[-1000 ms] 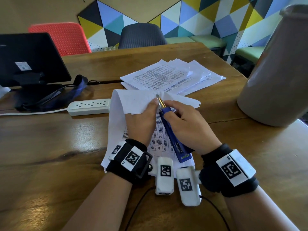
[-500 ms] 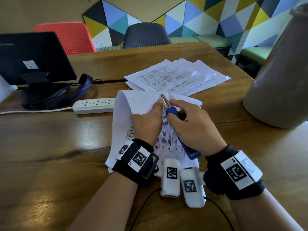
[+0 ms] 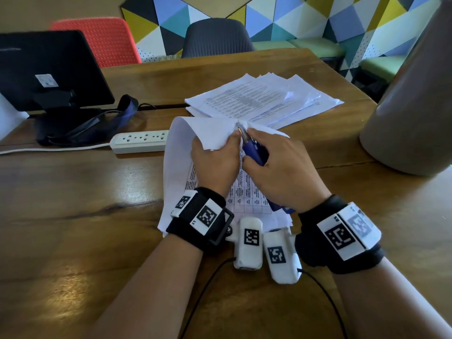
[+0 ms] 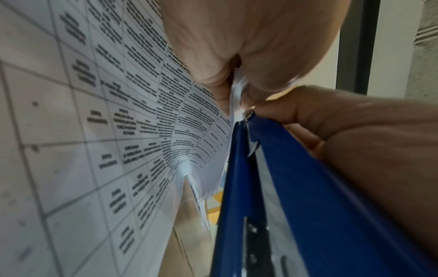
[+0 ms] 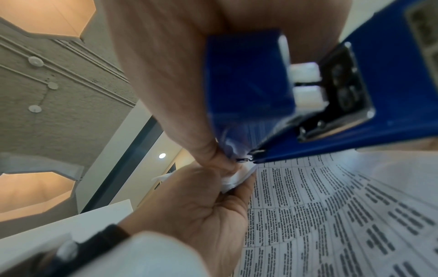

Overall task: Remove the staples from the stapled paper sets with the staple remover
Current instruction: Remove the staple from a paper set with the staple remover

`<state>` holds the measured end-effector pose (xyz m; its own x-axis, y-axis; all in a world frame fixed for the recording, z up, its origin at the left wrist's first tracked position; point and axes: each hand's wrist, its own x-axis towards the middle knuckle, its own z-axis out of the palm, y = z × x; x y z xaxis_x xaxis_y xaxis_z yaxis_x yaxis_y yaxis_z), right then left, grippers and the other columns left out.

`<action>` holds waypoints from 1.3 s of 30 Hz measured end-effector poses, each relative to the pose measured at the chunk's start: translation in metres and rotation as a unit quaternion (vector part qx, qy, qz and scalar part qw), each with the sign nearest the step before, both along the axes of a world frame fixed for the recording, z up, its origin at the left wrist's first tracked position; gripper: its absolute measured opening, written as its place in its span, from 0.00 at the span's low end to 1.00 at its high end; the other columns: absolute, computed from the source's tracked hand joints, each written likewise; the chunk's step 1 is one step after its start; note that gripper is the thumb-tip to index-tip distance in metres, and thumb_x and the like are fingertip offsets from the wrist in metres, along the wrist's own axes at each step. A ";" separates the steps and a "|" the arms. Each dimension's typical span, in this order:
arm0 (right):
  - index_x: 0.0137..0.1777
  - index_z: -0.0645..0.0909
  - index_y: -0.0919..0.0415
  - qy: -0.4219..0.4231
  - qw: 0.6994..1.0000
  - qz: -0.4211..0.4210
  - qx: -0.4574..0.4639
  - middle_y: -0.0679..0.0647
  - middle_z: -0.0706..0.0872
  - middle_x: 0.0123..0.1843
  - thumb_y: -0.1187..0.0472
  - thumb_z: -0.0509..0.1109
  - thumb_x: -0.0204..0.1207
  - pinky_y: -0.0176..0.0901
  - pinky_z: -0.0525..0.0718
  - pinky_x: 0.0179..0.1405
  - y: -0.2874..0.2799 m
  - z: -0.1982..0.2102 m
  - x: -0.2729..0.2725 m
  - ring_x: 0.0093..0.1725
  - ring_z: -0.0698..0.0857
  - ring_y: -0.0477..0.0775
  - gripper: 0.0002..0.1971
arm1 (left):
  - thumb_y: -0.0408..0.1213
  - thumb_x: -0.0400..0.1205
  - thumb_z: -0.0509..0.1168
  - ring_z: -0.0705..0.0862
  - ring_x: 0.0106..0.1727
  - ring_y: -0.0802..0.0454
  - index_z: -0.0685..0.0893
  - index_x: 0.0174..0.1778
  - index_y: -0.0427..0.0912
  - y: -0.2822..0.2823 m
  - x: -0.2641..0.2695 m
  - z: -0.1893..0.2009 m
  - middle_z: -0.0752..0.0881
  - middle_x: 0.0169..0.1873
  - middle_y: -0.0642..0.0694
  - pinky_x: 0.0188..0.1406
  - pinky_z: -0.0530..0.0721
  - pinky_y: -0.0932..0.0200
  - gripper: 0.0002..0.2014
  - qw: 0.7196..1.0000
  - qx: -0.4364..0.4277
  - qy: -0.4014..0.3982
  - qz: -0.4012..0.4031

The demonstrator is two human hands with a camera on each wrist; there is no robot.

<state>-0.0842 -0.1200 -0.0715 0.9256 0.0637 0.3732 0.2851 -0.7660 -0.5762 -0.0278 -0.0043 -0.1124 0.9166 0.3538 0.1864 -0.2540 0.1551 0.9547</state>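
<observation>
A stapled paper set (image 3: 181,152) with printed tables lies on the wooden table, its top sheets folded back. My left hand (image 3: 215,155) pinches the folded corner of the paper set (image 4: 233,97) between thumb and fingers. My right hand (image 3: 276,167) grips a blue staple remover (image 3: 254,152), a stapler-shaped tool (image 5: 355,105) with a metal tip (image 3: 242,132). That tip sits at the pinched corner (image 5: 246,159). The staple itself is too small to make out.
A spread pile of printed sheets (image 3: 264,99) lies just beyond the hands. A white power strip (image 3: 139,141) sits to the left, with a black monitor (image 3: 49,69) and dark strap behind it. A large grey cylinder (image 3: 411,106) stands at the right. Chairs line the far edge.
The remover has tilted up and slid forward in my right hand, its tip reaching further into the folded corner. My left hand has kept its pinch on the paper.
</observation>
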 end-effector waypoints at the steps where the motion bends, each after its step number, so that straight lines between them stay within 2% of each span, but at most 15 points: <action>1: 0.56 0.84 0.61 0.002 1.000 0.000 -0.004 0.52 0.82 0.34 0.57 0.70 0.79 0.31 0.72 0.41 0.000 0.000 0.000 0.41 0.76 0.51 0.10 | 0.32 0.77 0.77 0.93 0.53 0.45 0.88 0.59 0.29 0.000 0.000 0.000 0.93 0.53 0.37 0.56 0.92 0.41 0.17 1.000 -0.003 -0.001 0.002; 7: 0.67 0.83 0.56 0.035 0.996 -0.027 0.080 0.52 0.88 0.40 0.56 0.70 0.82 0.37 0.79 0.42 -0.008 0.001 -0.002 0.41 0.83 0.51 0.15 | 0.33 0.77 0.74 0.93 0.57 0.48 0.88 0.63 0.37 -0.001 -0.005 0.013 0.93 0.55 0.43 0.62 0.90 0.42 0.17 0.999 -0.027 0.022 -0.032; 10: 0.76 0.78 0.45 0.083 0.980 -0.031 0.176 0.52 0.90 0.43 0.55 0.67 0.86 0.52 0.91 0.48 -0.021 0.004 -0.004 0.43 0.90 0.52 0.19 | 0.28 0.81 0.73 0.93 0.54 0.45 0.87 0.63 0.35 -0.002 -0.007 0.020 0.93 0.55 0.40 0.48 0.93 0.45 0.14 0.987 -0.130 0.070 -0.067; 12: 0.72 0.78 0.41 0.127 0.955 -0.031 0.267 0.58 0.92 0.49 0.57 0.64 0.88 0.68 0.93 0.51 -0.028 0.008 -0.007 0.47 0.93 0.60 0.16 | 0.27 0.82 0.72 0.93 0.55 0.43 0.83 0.68 0.33 -0.002 -0.007 0.028 0.91 0.58 0.36 0.41 0.92 0.52 0.18 0.974 -0.184 0.105 -0.082; 15: 0.58 0.81 0.44 0.144 0.915 -0.035 0.376 0.62 0.93 0.52 0.60 0.62 0.88 0.78 0.88 0.55 -0.030 0.016 -0.017 0.52 0.92 0.70 0.10 | 0.27 0.84 0.68 0.93 0.51 0.42 0.80 0.71 0.32 0.001 -0.010 0.046 0.91 0.59 0.33 0.38 0.92 0.55 0.18 0.952 -0.253 0.137 -0.104; 17: 0.57 0.82 0.46 0.109 0.928 -0.025 0.355 0.57 0.93 0.51 0.58 0.68 0.84 0.76 0.89 0.56 -0.029 0.017 -0.022 0.52 0.92 0.67 0.06 | 0.26 0.84 0.65 0.92 0.48 0.42 0.81 0.70 0.29 0.004 -0.014 0.058 0.90 0.59 0.31 0.40 0.93 0.53 0.18 0.943 -0.277 0.137 -0.120; 20: 0.57 0.82 0.36 0.063 0.955 -0.019 0.288 0.41 0.93 0.51 0.58 0.75 0.81 0.63 0.92 0.56 -0.030 0.020 -0.030 0.50 0.93 0.46 0.14 | 0.25 0.84 0.62 0.91 0.46 0.42 0.84 0.63 0.29 0.006 -0.028 0.074 0.91 0.52 0.32 0.42 0.94 0.52 0.12 0.942 -0.272 0.129 -0.152; 25: 0.60 0.85 0.47 0.023 0.948 -0.017 0.316 0.49 0.95 0.53 0.61 0.75 0.82 0.61 0.94 0.52 -0.035 0.044 -0.038 0.49 0.95 0.50 0.11 | 0.37 0.86 0.67 0.92 0.46 0.43 0.83 0.54 0.35 0.014 -0.056 0.104 0.91 0.46 0.34 0.46 0.93 0.51 0.08 0.939 -0.285 0.046 -0.189; 27: 0.58 0.87 0.53 0.024 0.937 -0.008 0.348 0.53 0.95 0.53 0.64 0.75 0.82 0.58 0.94 0.52 -0.040 0.059 -0.041 0.50 0.95 0.54 0.08 | 0.45 0.80 0.74 0.91 0.51 0.42 0.76 0.58 0.41 0.022 -0.060 0.114 0.90 0.51 0.34 0.46 0.91 0.53 0.18 0.973 -0.187 -0.034 -0.127; 29: 0.60 0.88 0.59 0.026 0.931 0.005 0.365 0.55 0.95 0.53 0.64 0.75 0.82 0.56 0.93 0.53 -0.047 0.072 -0.043 0.49 0.94 0.55 0.08 | 0.53 0.71 0.80 0.86 0.62 0.42 0.70 0.64 0.51 0.033 -0.060 0.121 0.82 0.64 0.34 0.51 0.90 0.56 0.33 0.991 0.035 -0.129 -0.031; 31: 0.60 0.88 0.65 0.037 0.913 0.030 0.404 0.56 0.95 0.49 0.66 0.74 0.83 0.48 0.91 0.46 -0.054 0.085 -0.048 0.42 0.93 0.51 0.08 | 0.62 0.64 0.83 0.75 0.74 0.41 0.65 0.77 0.56 0.043 -0.057 0.128 0.71 0.73 0.39 0.65 0.86 0.43 0.49 0.942 0.275 -0.190 0.027; 33: 0.62 0.87 0.68 0.065 0.888 0.070 0.450 0.57 0.94 0.43 0.67 0.73 0.83 0.42 0.89 0.37 -0.059 0.097 -0.056 0.37 0.92 0.50 0.10 | 0.68 0.59 0.83 0.68 0.80 0.40 0.61 0.86 0.56 0.053 -0.051 0.142 0.66 0.79 0.41 0.76 0.75 0.36 0.61 0.883 0.423 -0.191 0.064; 34: 0.63 0.86 0.70 0.084 0.876 0.088 0.466 0.56 0.93 0.39 0.68 0.72 0.84 0.39 0.88 0.33 -0.062 0.102 -0.061 0.34 0.91 0.49 0.11 | 0.66 0.59 0.84 0.71 0.79 0.41 0.65 0.85 0.56 0.058 -0.049 0.152 0.70 0.79 0.44 0.76 0.74 0.38 0.59 0.867 0.462 -0.179 0.057; 36: 0.66 0.83 0.74 0.104 0.870 0.097 0.473 0.54 0.91 0.32 0.68 0.71 0.84 0.36 0.85 0.27 -0.069 0.110 -0.066 0.27 0.88 0.47 0.14 | 0.59 0.61 0.85 0.85 0.66 0.46 0.81 0.73 0.55 0.067 -0.042 0.172 0.86 0.66 0.50 0.67 0.84 0.42 0.43 0.871 0.469 -0.142 -0.031; 39: 0.64 0.85 0.71 0.098 0.870 0.063 0.479 0.63 0.92 0.41 0.64 0.73 0.83 0.41 0.87 0.30 -0.074 0.117 -0.065 0.30 0.87 0.50 0.14 | 0.44 0.69 0.85 0.93 0.53 0.47 0.91 0.53 0.49 0.067 -0.036 0.187 0.95 0.49 0.50 0.60 0.89 0.36 0.18 0.890 0.414 -0.058 -0.182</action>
